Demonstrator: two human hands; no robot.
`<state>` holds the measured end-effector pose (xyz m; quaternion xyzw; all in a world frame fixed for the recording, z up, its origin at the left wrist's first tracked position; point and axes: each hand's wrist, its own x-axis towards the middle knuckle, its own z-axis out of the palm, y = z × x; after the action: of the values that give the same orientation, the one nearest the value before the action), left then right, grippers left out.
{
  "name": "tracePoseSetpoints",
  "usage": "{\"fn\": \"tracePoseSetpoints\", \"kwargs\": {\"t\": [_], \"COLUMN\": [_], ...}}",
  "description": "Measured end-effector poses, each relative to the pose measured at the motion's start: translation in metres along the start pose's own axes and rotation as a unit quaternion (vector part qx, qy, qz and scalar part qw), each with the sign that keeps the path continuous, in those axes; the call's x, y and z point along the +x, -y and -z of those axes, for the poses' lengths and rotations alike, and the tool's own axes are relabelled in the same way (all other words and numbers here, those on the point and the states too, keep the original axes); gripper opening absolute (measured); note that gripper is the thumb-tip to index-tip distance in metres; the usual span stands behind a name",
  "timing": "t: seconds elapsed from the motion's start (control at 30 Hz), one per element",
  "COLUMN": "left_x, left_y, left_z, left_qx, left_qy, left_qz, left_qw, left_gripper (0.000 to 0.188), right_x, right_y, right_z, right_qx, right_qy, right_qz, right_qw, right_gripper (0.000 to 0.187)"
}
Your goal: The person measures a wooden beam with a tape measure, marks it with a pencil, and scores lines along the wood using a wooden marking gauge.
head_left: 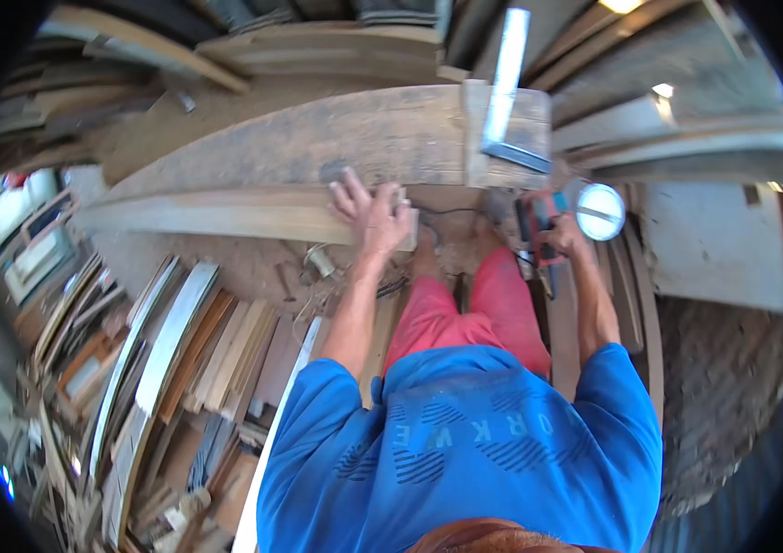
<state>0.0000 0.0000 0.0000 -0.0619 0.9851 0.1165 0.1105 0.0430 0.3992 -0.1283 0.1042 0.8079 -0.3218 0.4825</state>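
Observation:
My left hand (373,217) rests with fingers spread on the near end of a long pale wooden board (244,214), which lies along the front side of a thick wooden workbench (336,138). To the right, my right hand (565,238) is closed around the handle of a teal, red and black handheld power tool (539,214). Its exact kind is hard to make out. The tool is held past the bench's right end, apart from the board. A dark cord (451,212) runs between the board's end and the tool.
An L-shaped silver metal piece (506,92) lies on the bench's right end, beside a wooden crosspiece (475,129). Near the tool is a round white object (600,211). Stacked planks (235,355) fill the lower left. A pale panel (714,241) leans at right.

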Motion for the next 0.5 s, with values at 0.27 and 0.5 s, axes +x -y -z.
{"fn": "tracePoseSetpoints", "kwargs": {"t": [0.27, 0.5], "left_x": [0.006, 0.01], "left_y": [-0.013, -0.007], "left_z": [-0.022, -0.024], "left_qx": [-0.036, -0.007], "left_qy": [-0.036, -0.016], "left_qz": [-0.051, -0.061], "left_qw": [0.997, 0.998], "left_gripper": [0.025, 0.025], "right_x": [0.172, 0.246], "right_y": [-0.158, -0.205], "right_z": [-0.031, -0.066], "right_qx": [-0.071, -0.149], "right_qy": [-0.147, -0.093], "right_qz": [0.036, -0.093], "right_qw": [0.986, 0.98], "right_gripper": [0.034, 0.038]}}
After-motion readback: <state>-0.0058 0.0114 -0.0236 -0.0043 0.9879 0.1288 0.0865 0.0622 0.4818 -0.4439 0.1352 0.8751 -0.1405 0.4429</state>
